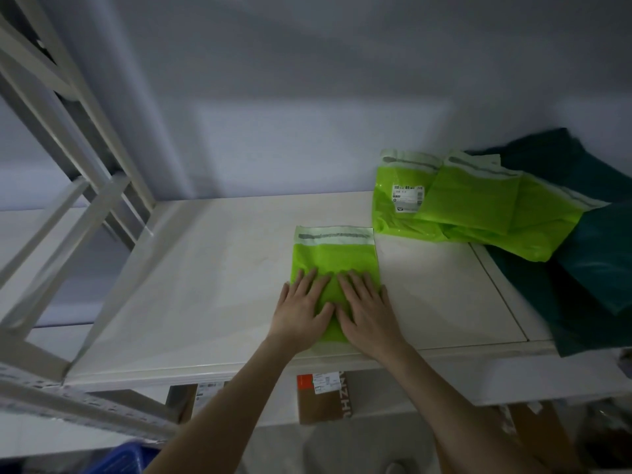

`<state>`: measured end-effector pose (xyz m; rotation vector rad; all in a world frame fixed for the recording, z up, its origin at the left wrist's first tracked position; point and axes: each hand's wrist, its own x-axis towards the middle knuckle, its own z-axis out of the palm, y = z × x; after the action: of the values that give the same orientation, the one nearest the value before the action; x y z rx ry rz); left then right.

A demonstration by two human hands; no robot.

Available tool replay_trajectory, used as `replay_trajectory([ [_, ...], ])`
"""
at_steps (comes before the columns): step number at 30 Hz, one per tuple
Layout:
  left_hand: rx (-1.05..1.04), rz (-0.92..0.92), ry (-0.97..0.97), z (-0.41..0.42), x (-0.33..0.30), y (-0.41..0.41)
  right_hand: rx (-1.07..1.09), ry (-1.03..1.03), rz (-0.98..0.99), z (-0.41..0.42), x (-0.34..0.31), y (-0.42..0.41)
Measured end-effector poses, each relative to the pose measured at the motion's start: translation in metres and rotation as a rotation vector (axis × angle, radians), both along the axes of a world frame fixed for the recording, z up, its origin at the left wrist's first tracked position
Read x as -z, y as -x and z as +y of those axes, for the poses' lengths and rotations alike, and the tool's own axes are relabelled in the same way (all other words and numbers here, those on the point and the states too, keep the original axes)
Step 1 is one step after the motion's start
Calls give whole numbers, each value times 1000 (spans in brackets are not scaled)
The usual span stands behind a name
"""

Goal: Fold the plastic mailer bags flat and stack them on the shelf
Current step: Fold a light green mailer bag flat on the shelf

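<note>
On the shelf near its front edge, I see my left hand and right hand lying side by side, fingers straight and spread, both pressing flat on the lower half of a green mailer. Neither hand grips it. Between them they cover most of its near end, so I cannot tell how that end is folded. Its pale sealing strip faces the wall, the print on it too blurred to read. Well apart, at the back right, a loose green pile lies crumpled; I cannot count the bags in it. One carries a white label, unreadable. Under and behind the pile are dark teal bags, cut off at the frame's right edge. Below the shelf, a brown box is half hidden by the shelf front.
</note>
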<state>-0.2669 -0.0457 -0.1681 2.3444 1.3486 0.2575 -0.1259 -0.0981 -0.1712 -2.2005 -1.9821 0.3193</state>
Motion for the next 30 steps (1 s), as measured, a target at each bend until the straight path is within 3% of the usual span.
replay_trajectory([
  [4, -54, -27, 50, -1, 1, -2, 26, 27, 75, -1, -3, -1],
  [10, -165, -108, 159, 7, -15, 2, 73, 35, 357, 8, -14, -18],
  [12, -190, -105, 41, 22, -24, 5, 44, -70, 288, 17, -20, -29],
  [15, -40, -47, -170, 55, -33, -1, -26, -187, 153, 42, -27, -38],
  [20, 150, 137, -258, 90, -29, -33, -119, -85, 43, 88, -26, -34],
  [24, 197, 224, -164, 101, -10, -36, -171, -4, 74, 99, -13, -30],
  [30, 150, 194, -22, 97, 10, -26, -92, 60, 23, 96, 2, -36],
])
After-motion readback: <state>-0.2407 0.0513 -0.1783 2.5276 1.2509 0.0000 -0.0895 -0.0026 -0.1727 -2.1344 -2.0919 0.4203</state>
